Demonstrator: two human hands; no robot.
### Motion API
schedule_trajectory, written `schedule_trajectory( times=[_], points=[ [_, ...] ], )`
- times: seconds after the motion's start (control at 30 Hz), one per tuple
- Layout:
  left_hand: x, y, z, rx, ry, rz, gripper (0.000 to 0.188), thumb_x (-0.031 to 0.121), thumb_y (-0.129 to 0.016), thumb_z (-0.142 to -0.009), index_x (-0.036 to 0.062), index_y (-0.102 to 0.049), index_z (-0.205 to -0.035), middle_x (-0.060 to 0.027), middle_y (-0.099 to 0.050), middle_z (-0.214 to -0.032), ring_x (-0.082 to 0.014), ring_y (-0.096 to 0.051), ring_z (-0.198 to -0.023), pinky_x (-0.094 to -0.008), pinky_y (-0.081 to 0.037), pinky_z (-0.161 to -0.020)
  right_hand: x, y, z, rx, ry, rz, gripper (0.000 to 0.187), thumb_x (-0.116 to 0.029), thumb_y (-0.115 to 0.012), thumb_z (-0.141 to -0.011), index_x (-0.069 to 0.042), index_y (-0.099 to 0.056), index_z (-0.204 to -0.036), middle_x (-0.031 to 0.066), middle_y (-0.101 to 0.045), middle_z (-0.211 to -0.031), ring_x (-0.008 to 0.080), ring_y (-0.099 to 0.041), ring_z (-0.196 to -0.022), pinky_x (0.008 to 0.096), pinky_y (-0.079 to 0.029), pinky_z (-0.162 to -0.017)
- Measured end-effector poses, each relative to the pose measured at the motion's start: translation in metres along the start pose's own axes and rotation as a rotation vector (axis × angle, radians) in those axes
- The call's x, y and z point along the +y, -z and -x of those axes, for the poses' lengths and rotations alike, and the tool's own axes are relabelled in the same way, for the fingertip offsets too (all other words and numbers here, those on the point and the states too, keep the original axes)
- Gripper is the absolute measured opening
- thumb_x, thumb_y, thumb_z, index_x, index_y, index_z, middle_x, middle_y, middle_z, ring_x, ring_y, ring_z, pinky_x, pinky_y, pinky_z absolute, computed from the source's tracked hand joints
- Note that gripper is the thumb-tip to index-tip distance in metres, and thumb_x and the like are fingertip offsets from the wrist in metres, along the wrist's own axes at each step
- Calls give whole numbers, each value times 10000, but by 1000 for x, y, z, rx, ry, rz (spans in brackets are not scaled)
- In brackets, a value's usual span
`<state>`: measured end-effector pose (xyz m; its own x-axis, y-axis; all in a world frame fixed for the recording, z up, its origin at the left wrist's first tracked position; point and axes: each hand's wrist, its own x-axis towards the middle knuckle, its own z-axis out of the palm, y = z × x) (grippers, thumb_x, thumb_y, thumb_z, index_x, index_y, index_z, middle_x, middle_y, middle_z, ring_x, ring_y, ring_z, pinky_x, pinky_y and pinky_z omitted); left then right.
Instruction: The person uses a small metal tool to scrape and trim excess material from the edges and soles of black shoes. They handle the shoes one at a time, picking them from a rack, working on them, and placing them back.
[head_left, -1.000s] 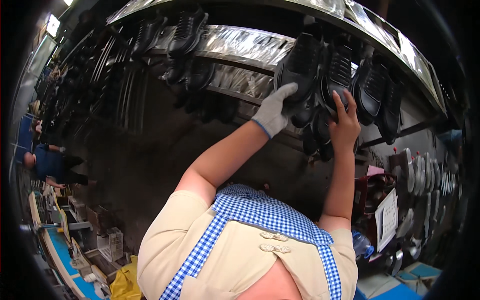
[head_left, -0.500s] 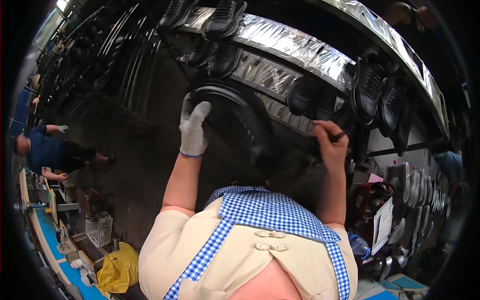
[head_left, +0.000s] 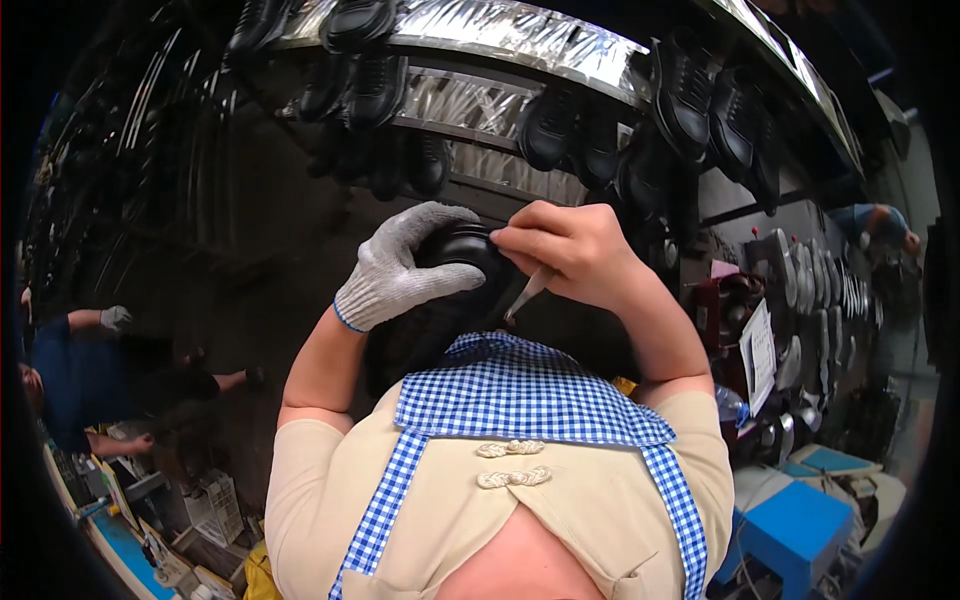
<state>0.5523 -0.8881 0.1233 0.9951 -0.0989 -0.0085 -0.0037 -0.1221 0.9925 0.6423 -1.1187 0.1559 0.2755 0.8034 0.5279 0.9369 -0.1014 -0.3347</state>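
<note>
Shoe [head_left: 458, 243], black, one, glossy at the rounded end. Head view, the only one I have at this distance. Location: between the two hands' fingers, in front of the chest, apart from the shelves. The rest of it is dark; I cannot trace its full outline.

Left hand [head_left: 398, 268], one, pale knit glove: fingers and thumb clamped around the shoe's rounded end.

Right hand [head_left: 585, 252], one, bare: fingers drawn together around a slim pale implement [head_left: 530, 292], which sticks out below them, its end toward the checked apron [head_left: 500, 375]. Fingertips stand at the shoe's edge, just right of the left hand's fingers; whether they touch it or pinch something there, I cannot tell.

Progress, as I judge it: shoe and implement both in hand, entered as done; handling at the edge, under way. I find no stretch I could list as finished, and the amount left cannot be read from here.

Stock above the fingers, upper left and upper right: shelved shoes [head_left: 685, 90], black, several, on shelves [head_left: 525, 45] with a shiny covering. Treated or untreated: I cannot tell.

Well right of the right hand's fingers: white sheet [head_left: 757, 355], one. Well left of the left hand's fingers: co-worker [head_left: 75, 390], one, dark blue top.
</note>
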Motion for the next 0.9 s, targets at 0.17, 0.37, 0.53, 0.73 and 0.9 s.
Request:
schedule_trajectory(
  times=[0.17, 0.37, 0.53, 0.73, 0.9],
  points=[
    [-4, -16, -11, -153, 64, 26, 579, 178, -889, -709, 14, -644, -1208, -95, -681, -1138, -155, -642, -1070, -309, -514, -971, -21, 29, 2, -371, -5, 262, 272, -102, -759, -671, -73, -635, -911, 12, -544, -850, 144, -638, -702, 293, -513, -524],
    [16, -34, -16, -243, 195, -3, 594, 170, -880, -710, 10, -634, -1226, -102, -681, -1153, -173, -648, -1078, -315, -504, -992, -21, 30, 7, -526, -128, 233, 184, -137, -710, -738, -37, -609, -855, 79, -575, -868, 250, -662, -685, 368, -541, -571],
    [9, -43, -19, -281, 244, 50, 612, 189, -884, -697, 6, -633, -1224, -102, -682, -1153, -175, -644, -1089, -327, -500, -1000, -3, 26, 35, -347, -239, -141, 226, -108, -727, -671, -30, -582, -825, 105, -570, -813, 293, -635, -673, 377, -509, -578],
    [-4, -55, -29, -341, 283, 31, 652, 227, -893, -670, 18, -636, -1230, -111, -678, -1164, -198, -643, -1098, -336, -487, -1019, 13, 15, 61, -199, -359, -505, 176, -58, -672, -667, -8, -567, -799, 90, -559, -751, 242, -570, -629, 317, -464, -563],
    [0, -67, -35, -357, 328, 23, 670, 249, -895, -655, 25, -639, -1231, -115, -678, -1168, -214, -642, -1106, -351, -482, -1024, 23, 13, 80, -165, -434, -682, 166, -79, -657, -695, 4, -570, -811, 73, -572, -752, 173, -567, -687, 298, -472, -612]
  ],
)
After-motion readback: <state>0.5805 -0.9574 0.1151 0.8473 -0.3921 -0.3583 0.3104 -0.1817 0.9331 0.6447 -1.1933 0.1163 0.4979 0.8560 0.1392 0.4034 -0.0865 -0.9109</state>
